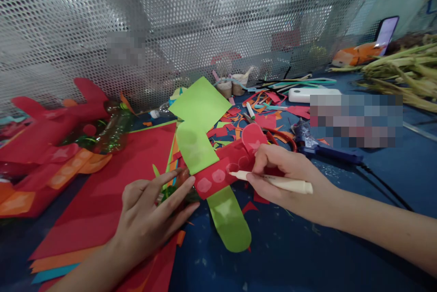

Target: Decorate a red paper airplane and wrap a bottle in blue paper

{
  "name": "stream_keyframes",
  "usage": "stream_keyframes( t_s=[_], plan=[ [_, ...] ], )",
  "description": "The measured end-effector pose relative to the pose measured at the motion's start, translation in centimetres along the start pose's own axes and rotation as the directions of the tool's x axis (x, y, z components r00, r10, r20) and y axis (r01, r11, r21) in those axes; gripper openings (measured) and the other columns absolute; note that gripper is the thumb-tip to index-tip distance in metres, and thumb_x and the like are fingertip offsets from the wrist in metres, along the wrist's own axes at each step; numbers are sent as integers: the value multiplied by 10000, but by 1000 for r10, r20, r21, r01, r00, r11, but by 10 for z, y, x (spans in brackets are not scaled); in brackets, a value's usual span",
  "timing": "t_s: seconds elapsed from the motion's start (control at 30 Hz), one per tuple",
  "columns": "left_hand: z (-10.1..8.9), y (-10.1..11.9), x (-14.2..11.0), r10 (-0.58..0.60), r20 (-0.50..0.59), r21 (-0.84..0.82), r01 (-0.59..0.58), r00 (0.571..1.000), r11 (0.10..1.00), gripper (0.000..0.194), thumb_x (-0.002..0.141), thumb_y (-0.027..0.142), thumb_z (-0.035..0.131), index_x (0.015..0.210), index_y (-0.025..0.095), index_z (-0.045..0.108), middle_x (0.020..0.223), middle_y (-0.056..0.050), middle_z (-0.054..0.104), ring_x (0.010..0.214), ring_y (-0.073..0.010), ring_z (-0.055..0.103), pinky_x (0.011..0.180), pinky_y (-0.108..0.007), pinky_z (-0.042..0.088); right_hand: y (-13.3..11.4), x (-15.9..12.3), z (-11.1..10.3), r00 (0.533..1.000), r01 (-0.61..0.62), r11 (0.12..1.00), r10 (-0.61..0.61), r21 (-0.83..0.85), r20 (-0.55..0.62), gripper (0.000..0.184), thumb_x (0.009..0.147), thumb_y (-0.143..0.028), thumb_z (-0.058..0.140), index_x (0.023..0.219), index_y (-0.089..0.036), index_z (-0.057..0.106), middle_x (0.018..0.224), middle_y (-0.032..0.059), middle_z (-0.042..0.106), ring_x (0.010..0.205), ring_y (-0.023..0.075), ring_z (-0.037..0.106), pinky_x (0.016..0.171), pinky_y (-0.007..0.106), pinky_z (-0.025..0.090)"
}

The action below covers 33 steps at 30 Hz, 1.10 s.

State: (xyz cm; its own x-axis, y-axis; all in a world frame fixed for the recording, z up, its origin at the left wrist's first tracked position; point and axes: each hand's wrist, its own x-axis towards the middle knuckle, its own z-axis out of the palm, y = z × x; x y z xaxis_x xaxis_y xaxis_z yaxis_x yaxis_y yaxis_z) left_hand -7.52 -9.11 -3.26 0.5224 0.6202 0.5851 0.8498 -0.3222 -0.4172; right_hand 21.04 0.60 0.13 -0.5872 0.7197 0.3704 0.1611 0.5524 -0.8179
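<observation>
A toy plane made from a plastic bottle wrapped in red paper [223,164] lies in front of me, with lime-green paper wings [230,221] and a red tail piece [254,135]. Pale rounded shapes run along its red side, and pale stars mark a wing and the tail. My left hand [153,205] holds the bottle end with its fingers apart around it; the thumb is hidden. Between the fingers of my right hand [290,169] is a cream paint marker [282,182], its tip touching the red paper at one outlined shape.
Stacked coloured sheets [136,160] lie at left, beside a larger red paper plane [44,123]. Behind are a green sheet [201,103], paper scraps [225,130], red-handled scissors [283,137] and a blue glue gun [317,146] with a cord. A perforated metal screen [205,18] stands behind.
</observation>
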Motion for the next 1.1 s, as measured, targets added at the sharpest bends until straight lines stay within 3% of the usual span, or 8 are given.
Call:
stream_keyframes(
  t_s=[0.17, 0.37, 0.57, 1.1],
  plan=[
    [1, -1, -3, -15, -1, -34, 15, 1000, 999, 504, 957, 382, 668, 1432, 289, 530, 1188, -124, 705, 902, -266, 727, 846, -426, 547, 1, 1, 0, 1000, -3, 1000, 3, 15, 16, 269, 888, -256, 584, 695, -246, 397, 599, -62, 486, 558, 107, 432, 524, 246, 324],
    [0, 0, 1, -10, -9, -4, 10, 1000, 1000, 388, 969, 368, 653, 1339, 275, 582, 1167, -107, 703, 863, -245, 722, 831, -412, 539, 2, 0, 0, 1000, 27, 1000, -27, 12, 4, 265, 890, -229, 578, 698, -243, 396, 607, -68, 481, 553, 99, 420, 527, 239, 329],
    [-1, 1, 6, 24, -23, -6, -24, 999, 1000, 331, 975, 332, 644, 1277, 201, 607, 1136, -155, 689, 851, -272, 707, 801, -433, 521, 2, -1, 0, 1000, 26, 1000, -26, 2, 12, 271, 875, -210, 569, 689, -247, 375, 604, -65, 476, 564, 108, 426, 539, 245, 331],
    [1, 0, 0, 11, -12, -22, -11, 1000, 1000, 506, 957, 331, 670, 1431, 220, 530, 1171, -158, 684, 888, -284, 711, 833, -438, 519, -1, 1, -2, 999, 28, 1000, -28, 2, 16, 233, 861, -219, 537, 697, -251, 376, 589, -66, 470, 546, 104, 413, 527, 238, 331]
  ],
)
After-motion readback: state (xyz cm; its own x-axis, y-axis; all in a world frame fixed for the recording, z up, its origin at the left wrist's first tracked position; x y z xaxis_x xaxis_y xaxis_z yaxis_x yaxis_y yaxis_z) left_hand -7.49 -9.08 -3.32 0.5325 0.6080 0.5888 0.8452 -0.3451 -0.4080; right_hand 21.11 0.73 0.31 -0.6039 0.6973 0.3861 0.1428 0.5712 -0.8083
